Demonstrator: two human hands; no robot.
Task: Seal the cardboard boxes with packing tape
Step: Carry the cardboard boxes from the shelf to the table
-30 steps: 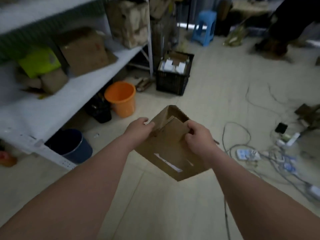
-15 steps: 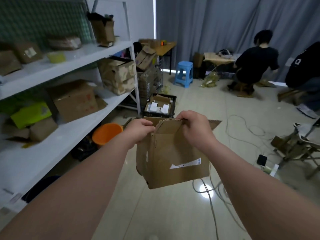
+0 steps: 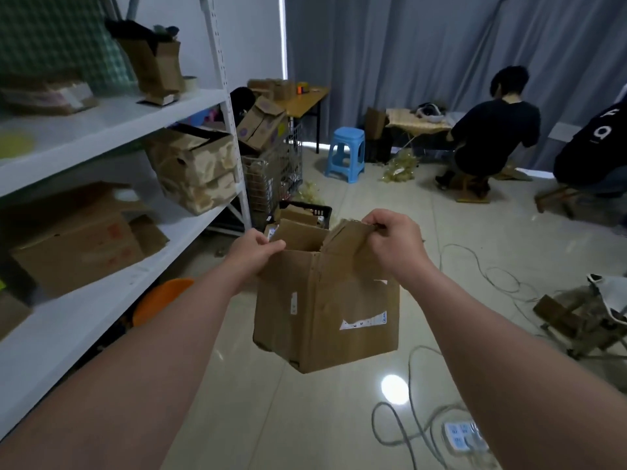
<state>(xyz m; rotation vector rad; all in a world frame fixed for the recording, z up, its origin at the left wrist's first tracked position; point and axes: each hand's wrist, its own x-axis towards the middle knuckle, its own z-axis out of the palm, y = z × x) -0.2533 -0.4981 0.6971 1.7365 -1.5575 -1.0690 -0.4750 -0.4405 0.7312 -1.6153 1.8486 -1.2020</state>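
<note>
Cardboard box held up in mid-air over the tiled floor, top flaps standing open. Left hand curled round the top left edge, fingers hooked over the rim. Right hand gripping the ragged upper edge of a raised flap, fingers folded over it. Torn white label strip low on the right face, bluish print too small to read. Smaller white sticker on the left face, marks illegible.

Nothing is readable: the torn white label on the brown cardboard box and the red print on the brown shelf carton are blurred.
</note>
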